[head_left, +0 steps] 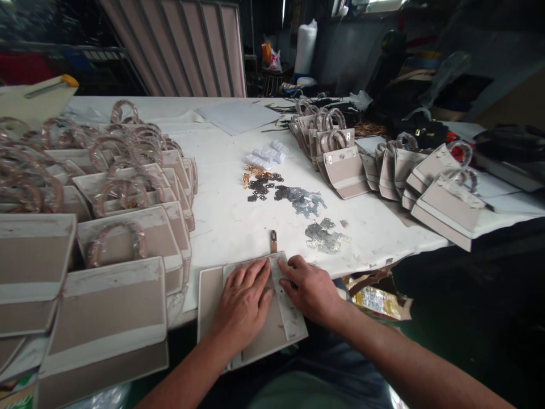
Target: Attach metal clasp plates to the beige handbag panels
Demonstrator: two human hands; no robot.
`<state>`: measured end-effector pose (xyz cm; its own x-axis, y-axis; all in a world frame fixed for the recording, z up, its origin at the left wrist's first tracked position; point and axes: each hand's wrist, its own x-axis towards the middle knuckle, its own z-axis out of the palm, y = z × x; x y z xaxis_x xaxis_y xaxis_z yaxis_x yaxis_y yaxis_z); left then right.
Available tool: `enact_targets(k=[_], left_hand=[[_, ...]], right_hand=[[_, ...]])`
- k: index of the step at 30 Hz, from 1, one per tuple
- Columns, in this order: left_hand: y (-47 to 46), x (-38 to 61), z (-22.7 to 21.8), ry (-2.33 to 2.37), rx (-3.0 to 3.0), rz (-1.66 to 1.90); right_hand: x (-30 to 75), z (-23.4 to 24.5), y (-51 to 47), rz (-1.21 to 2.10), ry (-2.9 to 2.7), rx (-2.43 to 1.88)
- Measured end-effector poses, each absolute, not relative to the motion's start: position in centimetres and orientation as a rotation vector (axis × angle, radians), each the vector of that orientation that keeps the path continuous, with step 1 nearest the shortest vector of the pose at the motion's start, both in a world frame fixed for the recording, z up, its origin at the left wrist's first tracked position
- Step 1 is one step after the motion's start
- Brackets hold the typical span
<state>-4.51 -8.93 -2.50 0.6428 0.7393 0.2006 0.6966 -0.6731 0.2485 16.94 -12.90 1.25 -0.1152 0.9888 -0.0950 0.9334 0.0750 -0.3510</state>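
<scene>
My left hand [242, 301] lies flat on a beige handbag panel [212, 301] at the table's near edge, its fingers slightly apart. My right hand [309, 289] rests beside it, with fingertips on a pale strip with a white edge [289, 309] that lies on the panel. Just beyond both hands, a small metal clasp piece [273, 241] stands on the white table [221, 227]. Part of the panel is hidden under my hands.
Stacked beige handbags with clear-wrapped round handles [106, 227] fill the left side, and more [340, 153] stand at the right. Loose silver metal plates [300, 199], gold fittings [254, 175] and white packets [266, 154] lie between them.
</scene>
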Motion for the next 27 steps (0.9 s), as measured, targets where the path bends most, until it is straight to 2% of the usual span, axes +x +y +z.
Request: enact_targets(k=[27], left_hand=[[-9.8,-4.5,-2.2,1.195,2.705,0.447]], right_hand=[[17.6,1.5,-13.2,0.555,-2.222,-1.948]])
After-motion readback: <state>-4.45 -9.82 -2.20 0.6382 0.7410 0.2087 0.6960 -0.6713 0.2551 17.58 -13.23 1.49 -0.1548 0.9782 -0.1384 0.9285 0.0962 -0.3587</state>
